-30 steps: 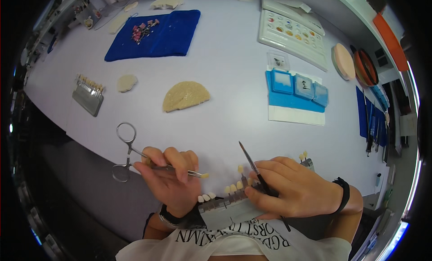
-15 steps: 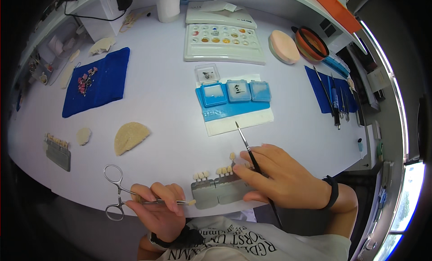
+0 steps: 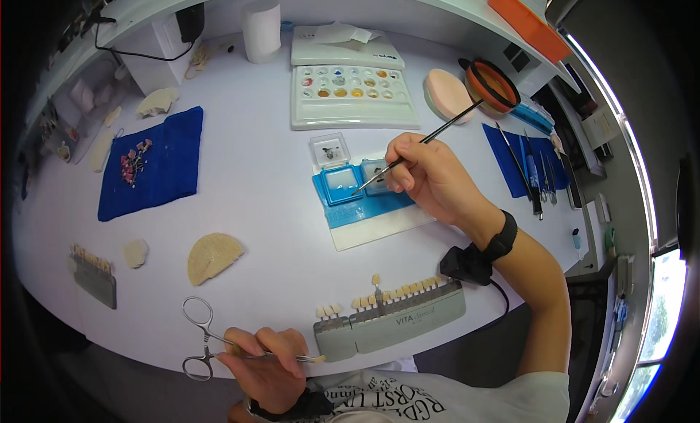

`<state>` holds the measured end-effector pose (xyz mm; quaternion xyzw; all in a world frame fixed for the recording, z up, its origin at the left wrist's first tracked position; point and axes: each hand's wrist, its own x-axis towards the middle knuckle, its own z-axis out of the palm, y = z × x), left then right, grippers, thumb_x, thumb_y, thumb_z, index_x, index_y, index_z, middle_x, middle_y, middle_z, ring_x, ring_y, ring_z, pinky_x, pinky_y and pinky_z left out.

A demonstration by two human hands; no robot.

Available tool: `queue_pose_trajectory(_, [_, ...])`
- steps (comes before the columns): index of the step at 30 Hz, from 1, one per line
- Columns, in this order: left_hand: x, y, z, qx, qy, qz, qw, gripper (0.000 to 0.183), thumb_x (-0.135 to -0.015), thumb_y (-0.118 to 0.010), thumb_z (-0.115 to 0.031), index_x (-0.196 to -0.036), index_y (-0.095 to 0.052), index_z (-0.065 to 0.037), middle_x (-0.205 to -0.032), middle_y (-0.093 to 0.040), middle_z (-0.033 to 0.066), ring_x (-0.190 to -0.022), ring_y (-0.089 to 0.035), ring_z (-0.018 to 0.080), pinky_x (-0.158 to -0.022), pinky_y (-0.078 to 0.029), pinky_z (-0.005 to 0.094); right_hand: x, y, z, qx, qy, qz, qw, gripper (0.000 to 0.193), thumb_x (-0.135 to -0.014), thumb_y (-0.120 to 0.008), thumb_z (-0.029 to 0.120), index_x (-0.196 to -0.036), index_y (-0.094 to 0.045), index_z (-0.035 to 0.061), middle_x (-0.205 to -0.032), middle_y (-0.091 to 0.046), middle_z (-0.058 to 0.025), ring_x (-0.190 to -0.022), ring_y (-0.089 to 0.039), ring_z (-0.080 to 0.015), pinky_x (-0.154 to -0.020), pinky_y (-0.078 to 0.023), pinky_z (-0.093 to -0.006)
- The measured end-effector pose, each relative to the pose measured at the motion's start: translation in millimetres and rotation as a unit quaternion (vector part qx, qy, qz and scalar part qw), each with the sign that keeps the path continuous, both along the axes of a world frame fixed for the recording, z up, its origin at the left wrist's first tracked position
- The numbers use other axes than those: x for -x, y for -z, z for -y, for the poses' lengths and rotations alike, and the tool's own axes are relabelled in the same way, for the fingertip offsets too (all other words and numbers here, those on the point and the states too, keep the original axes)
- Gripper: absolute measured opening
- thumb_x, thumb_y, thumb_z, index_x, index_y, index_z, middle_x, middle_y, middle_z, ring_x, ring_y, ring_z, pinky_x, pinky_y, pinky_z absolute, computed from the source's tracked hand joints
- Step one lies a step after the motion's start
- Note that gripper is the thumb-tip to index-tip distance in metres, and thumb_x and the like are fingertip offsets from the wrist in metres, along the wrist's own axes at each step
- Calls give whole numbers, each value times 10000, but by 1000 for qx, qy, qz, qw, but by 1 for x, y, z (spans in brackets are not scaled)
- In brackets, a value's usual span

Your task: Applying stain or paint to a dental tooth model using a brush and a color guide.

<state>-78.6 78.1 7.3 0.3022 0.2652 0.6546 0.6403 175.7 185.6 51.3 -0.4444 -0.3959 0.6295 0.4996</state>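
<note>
Nearest to the body, at the edge of the table [image 3: 277, 204], is the left hand [image 3: 266, 372]. Its fingers are closed around a metal clamp [image 3: 218, 340] with two finger rings, which stick out to the left of the hand. The tip of the clamp passes beyond the fingers to the right, and it bears a small yellowish piece [image 3: 319, 359], so this piece lies just beside the left fingertips and well apart from the right hand [image 3: 434, 179].

Just to the right of the piece, a long grey shade guide [image 3: 408, 321] stands along the table edge; one of its tooth-shaped tabs rises above the others. Near its right end, a black object [image 3: 465, 266] with a cable lies by the right forearm.

Farther away, at the left, there is a beige half-round slab [image 3: 215, 259]. The right hand is farther out than the left, its fingers pinched on a thin dark brush [image 3: 437, 133]. The tip of the brush points down to the left, over a small open blue box [image 3: 345, 202]; whether it touches, I cannot tell. Behind this box is the white palette [image 3: 355, 115] with coloured wells.
</note>
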Motion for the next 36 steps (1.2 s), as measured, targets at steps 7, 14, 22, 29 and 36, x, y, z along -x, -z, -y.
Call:
queue_pose_trajectory(7, [-7, -7, 1, 21, 2, -3, 1000, 379, -954, -128, -427, -812, -320, -132, -505, -429, 42, -312, -318, 136, -419, -345, 270, -2, 10, -10, -19, 37, -56, 998, 198, -897, -419, 218, -846, -513, 52, -530, -407, 7, -590, -420, -123, -663, -364, -270])
queue_pose_trajectory(14, [-4, -6, 0, -55, 65, 71, 994, 393, -952, -224, -405, -961, -453, -86, -599, -473, 71, -460, -377, 136, -544, -335, 288, -9, -9, 0, -94, 36, -79, 992, 189, -893, -414, 222, -839, -511, 70, -541, -418, 12, -592, -421, -124, -668, -355, -281])
queue_pose_trajectory(22, [-7, -11, 13, -160, 40, -79, 983, 393, -946, -192, -444, -769, -335, -124, -410, -366, 36, -307, -298, 143, -473, -308, 288, -45, -107, 102, -430, 114, -51, 894, 257, -914, -347, 205, -976, -530, 36, -622, -465, 2, -619, -440, -133, -654, -372, -289])
queue_pose_trajectory(29, [-89, -38, 69, -290, 317, -66, 901, 505, -920, -288, -478, -652, -460, -87, -1212, -361, 174, -1070, -377, 225, -829, -339, 340, -77, -128, 190, -463, 305, -81, 829, 221, -881, -453, 204, -957, -532, 11, -673, -458, -23, -652, -441, -141, -658, -379, -288])
queue_pose_trajectory(36, [-206, -33, 108, -232, 600, 122, 756, 360, -956, -257, -344, -938, -452, -41, -985, -422, 53, -829, -389, 125, -786, -340, 278, -96, -131, 222, -439, 471, -72, 762, 180, -860, -476, 156, -935, -533, 3, -679, -477, -31, -634, -442, -132, -625, -390, -274])
